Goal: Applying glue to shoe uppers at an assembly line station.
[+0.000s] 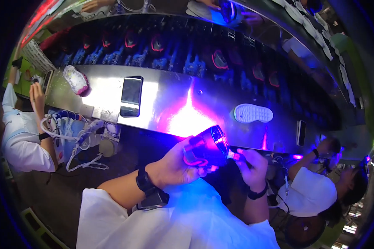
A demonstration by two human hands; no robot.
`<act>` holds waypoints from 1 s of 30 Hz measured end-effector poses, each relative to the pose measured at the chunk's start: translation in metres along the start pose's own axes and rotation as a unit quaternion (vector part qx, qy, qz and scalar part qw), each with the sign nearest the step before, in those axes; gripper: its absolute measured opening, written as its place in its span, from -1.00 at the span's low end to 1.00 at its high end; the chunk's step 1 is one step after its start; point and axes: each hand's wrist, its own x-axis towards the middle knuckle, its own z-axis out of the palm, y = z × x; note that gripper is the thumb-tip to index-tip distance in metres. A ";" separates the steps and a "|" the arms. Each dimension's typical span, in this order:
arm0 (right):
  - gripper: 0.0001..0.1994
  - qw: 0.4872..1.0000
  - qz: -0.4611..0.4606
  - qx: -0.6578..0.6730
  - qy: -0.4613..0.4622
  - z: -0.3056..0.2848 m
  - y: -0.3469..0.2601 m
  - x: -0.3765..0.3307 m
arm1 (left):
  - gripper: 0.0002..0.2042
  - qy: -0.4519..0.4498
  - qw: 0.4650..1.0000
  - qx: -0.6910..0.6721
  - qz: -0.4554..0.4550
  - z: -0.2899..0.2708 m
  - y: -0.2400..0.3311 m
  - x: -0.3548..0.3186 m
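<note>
My left hand [176, 164] is wrapped round a dark shoe [210, 145], held up in front of the bench's near edge. Violet and red light glows on the shoe, and its rim shines; its exact shape is partly lost in the glare. At the shoe's right side, the fingers of my right hand [253, 168] are closed in a pinch. A small pale and pink tip [232, 155] shows between those fingers and the shoe, too small and overlit to name. Each wrist wears a dark band.
On the metal bench [162, 99] lie a phone [131, 96], a white shoe sole [253, 113], a pale shoe with a pink edge [75, 80] and another phone [301, 133]. Beyond runs a dark line [187, 50] carrying several shoes. People work at both sides; white hoses [72, 137] hang left.
</note>
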 end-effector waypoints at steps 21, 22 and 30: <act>-0.58 0.982 0.148 0.111 0.028 -0.053 0.023 -0.021 | -0.42 0.219 0.609 0.715 0.266 0.115 0.061 0.057; -0.59 0.977 0.174 0.113 0.044 -0.054 0.035 -0.025 | -0.52 0.226 0.578 0.730 0.287 0.117 0.083 0.064; -0.57 0.908 0.315 0.246 0.125 -0.079 0.050 -0.009 | -0.48 0.475 0.062 0.852 0.211 0.223 0.277 0.132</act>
